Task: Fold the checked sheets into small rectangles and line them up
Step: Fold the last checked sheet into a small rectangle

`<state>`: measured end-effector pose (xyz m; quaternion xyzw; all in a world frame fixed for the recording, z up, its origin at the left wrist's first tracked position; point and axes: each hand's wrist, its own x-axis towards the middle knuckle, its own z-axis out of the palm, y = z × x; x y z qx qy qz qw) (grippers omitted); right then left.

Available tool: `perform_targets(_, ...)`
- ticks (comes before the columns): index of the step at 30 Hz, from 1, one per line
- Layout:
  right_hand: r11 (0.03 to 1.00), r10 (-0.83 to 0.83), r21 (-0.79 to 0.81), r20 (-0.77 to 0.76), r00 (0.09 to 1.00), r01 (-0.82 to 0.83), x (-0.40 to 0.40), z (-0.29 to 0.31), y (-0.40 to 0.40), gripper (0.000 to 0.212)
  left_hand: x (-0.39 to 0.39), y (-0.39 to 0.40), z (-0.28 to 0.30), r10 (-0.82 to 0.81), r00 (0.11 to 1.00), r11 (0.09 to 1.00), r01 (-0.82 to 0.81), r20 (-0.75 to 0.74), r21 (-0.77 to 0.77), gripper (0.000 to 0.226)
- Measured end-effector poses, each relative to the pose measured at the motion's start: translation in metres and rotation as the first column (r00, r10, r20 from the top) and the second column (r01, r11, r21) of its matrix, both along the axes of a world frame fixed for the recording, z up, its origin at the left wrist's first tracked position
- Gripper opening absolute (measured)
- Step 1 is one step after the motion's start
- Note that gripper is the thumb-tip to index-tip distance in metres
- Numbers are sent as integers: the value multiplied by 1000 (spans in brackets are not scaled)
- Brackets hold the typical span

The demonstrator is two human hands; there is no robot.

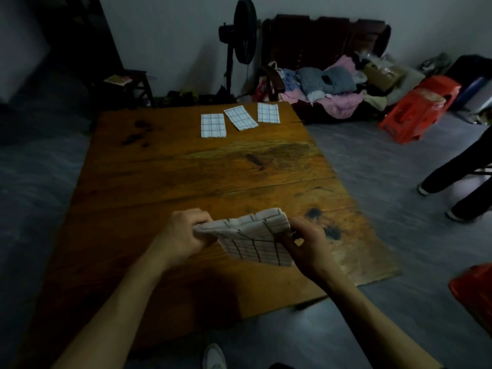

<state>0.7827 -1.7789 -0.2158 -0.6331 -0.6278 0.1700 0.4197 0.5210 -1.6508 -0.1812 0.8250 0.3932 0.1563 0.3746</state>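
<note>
Head: checked sheet [253, 237] pinched between left grip [183, 235], right grip [306, 246].

White sheets [255, 238] with dark checked lines, an orange-brown wooden table [186, 177], red plastic stools [418, 107]

Home room; clothes-heaped bench [332, 83], standing fan [243, 33], wooden table [186, 169]

Checked sheet [255, 239] part-folded, crumpled, held above table, 3 folded rectangles [213, 125] in rough row at far edge
</note>
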Motion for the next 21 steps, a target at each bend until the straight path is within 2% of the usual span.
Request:
perform_targets(3,998,57,-39,-34,998,-58,13,0,-6,21,2,-18,2,49,985,998,-43,163,-42,14)
perform_targets(7,978,145,-140,-67,987,-153,30,-6,-22,29,9,-52,-2,180,961,980,-155,211,-127,17)
perform_targets(11,959,200,-171,-157,967,-226,40,-17,-38,28,14,-87,-10,287,935,944,-240,206,-227,36)
perform_targets(16,926,227,-256,-204,952,-276,42,-26,-43,23,17,-113,-24,416,889,889,-354,191,-290,33)
perform_targets(21,896,194,-350,-245,950,-273,39,-35,-28,22,22,-101,-41,523,835,819,-438,168,-370,38)
